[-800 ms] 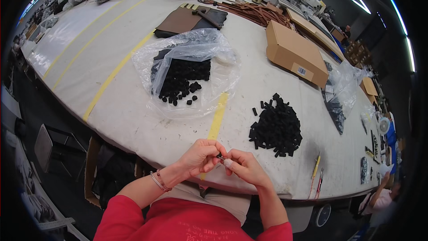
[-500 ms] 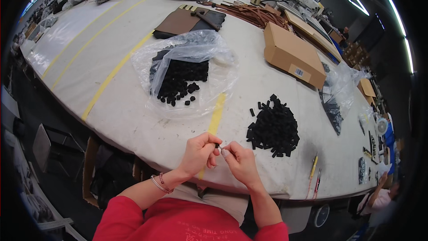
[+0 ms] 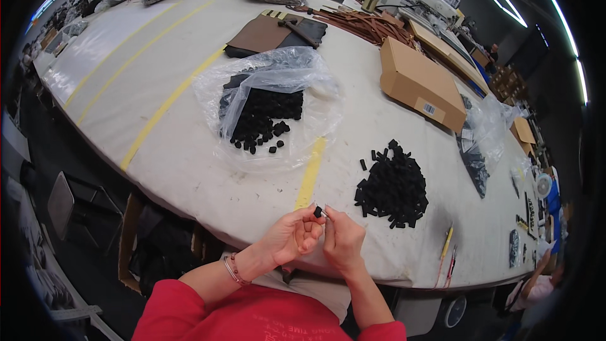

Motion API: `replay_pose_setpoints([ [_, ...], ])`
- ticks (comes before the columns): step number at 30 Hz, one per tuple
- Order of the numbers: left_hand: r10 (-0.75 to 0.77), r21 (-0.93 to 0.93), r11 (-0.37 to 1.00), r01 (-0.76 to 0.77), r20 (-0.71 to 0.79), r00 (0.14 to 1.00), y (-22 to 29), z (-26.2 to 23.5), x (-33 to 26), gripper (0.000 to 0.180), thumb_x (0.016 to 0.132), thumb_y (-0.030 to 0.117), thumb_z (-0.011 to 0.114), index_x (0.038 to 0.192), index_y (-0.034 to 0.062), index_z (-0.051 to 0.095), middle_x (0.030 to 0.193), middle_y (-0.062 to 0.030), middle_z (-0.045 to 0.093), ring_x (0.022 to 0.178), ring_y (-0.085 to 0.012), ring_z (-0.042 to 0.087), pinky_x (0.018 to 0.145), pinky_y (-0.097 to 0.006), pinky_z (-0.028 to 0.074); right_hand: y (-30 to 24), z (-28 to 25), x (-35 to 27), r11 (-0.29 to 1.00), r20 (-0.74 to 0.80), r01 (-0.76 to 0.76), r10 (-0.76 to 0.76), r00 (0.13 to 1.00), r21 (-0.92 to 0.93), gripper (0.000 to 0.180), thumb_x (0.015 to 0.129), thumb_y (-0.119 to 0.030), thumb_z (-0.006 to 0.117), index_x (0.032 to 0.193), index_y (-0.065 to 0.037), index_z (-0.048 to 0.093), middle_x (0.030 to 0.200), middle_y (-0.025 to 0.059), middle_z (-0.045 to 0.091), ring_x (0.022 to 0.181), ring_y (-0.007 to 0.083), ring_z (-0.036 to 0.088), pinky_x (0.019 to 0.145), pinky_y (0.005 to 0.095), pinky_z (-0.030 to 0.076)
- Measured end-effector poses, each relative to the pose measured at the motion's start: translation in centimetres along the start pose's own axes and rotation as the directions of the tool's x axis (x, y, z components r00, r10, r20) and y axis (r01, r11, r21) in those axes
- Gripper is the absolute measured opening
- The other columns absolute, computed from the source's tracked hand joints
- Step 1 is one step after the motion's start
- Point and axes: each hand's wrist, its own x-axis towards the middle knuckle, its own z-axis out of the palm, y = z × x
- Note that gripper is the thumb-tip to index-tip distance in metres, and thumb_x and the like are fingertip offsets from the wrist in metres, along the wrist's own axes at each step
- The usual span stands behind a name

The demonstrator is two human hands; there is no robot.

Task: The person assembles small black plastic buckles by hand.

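Observation:
Above the table's near edge, my left hand (image 3: 292,238) pinches a small black piece (image 3: 318,212) between thumb and fingertip, its other fingers loosely curled. Right beside it, my right hand (image 3: 344,240) is closed on a thin, silvery object (image 3: 325,214) whose tip meets the black piece. Most of that object is hidden in my fingers, so its kind cannot be made out. To the right of my hands lies a heap of short black cylinders (image 3: 392,189). Farther off, an open clear plastic bag (image 3: 309,66) holds many black pieces, several spilling out at its mouth.
A cardboard box (image 3: 421,82) stands at the right, near brown strips (image 3: 361,27). A hammer (image 3: 299,30) lies on brown and black sheets (image 3: 257,33). A yellow pen-like tool (image 3: 447,243) sits near the right front edge. Another person (image 3: 536,287) is at the far right.
My left hand has turned, showing more of its palm and curled fingers. The black piece is now more exposed at the fingertips. Table items sit slightly right and lower in view.

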Motion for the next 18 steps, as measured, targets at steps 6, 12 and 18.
replay_pose_setpoints([
  [6, 0.208, 0.005, 0.978, -0.207, -0.005, 0.978, -0.5, 0.8, -0.3, 0.017, 0.084, 0.019, 0.048, 0.078, 0.0034, 0.051, 0.059, -0.0058, 0.054, 0.041, -0.0119, 0.047, 0.036, -0.021, 0.034, -1.2, 1.0, -1.1, 0.815, 0.044, -0.349, 0.372, 0.927, 0.463, 0.017, 0.075, 0.000, 0.054, 0.092, 0.002, 0.054, 0.066, 0.0129, 0.056, 0.053, 0.0241, 0.055, 0.047, 0.0272, 0.042],
  [12, 0.294, 0.203, 0.945, -0.256, -0.188, 0.937, 1.5, 0.2, 0.8, 0.017, 0.084, 0.020, 0.049, 0.079, 0.0041, 0.050, 0.060, -0.0058, 0.054, 0.043, -0.0127, 0.050, 0.039, -0.022, 0.036, 0.3, -0.1, 1.6, 0.813, 0.335, -0.527, 0.438, 0.834, 0.249, 0.012, 0.077, -0.011, 0.055, 0.085, -0.003, 0.055, 0.065, 0.0113, 0.058, 0.055, 0.0265, 0.057, 0.051, 0.0307, 0.044],
  [18, 0.480, 0.137, 0.877, -0.461, -0.237, 0.844, 6.6, 1.1, 1.5, 0.021, 0.086, 0.025, 0.048, 0.089, 0.0047, 0.050, 0.073, -0.0083, 0.056, 0.052, -0.0140, 0.053, 0.047, -0.022, 0.039, 8.6, -1.3, 8.1, 0.818, 0.152, -0.281, 0.404, 0.902, -0.502, 0.010, 0.068, -0.006, 0.051, 0.076, -0.002, 0.053, 0.077, 0.0147, 0.059, 0.067, 0.0316, 0.058, 0.058, 0.0397, 0.045],
])
